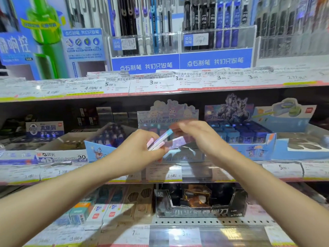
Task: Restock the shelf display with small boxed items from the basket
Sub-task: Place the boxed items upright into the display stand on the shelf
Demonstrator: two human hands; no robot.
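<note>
A few small pastel boxes [161,142] are being pinched in the left hand [137,148] fingers [156,152] while one lilac box [178,142] is being drawn off by the blurred right hand [201,138] fingers, just before the character display carton [168,113] on the middle shelf [284,169], likely the placing step, with an open slot being needed next.

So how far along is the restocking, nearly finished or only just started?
Midway, as far as one view shows. The character display box on the middle shelf already holds some rows at the back. In hand: the left hand grips a few small pastel boxes, and the right hand is taking one. Those still need placing. The basket is out of view, so the remaining stock is unknown.
</note>
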